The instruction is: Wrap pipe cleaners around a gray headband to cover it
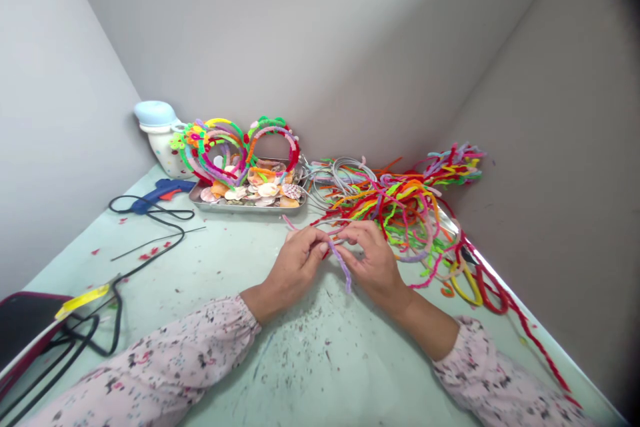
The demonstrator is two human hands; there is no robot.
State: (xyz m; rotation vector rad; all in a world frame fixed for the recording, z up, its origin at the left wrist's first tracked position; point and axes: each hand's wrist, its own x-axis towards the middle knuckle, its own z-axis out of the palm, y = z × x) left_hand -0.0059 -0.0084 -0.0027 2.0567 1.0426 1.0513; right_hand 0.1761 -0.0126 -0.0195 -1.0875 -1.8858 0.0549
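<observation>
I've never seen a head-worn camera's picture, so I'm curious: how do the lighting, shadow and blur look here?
In the head view, soft diagonal shading crosses the back wall; in the head view, the picture's upper right corner falls into black; in the head view, the right table edge shines pale, and the purple strip looks slightly soft, cause unclear.
</observation>
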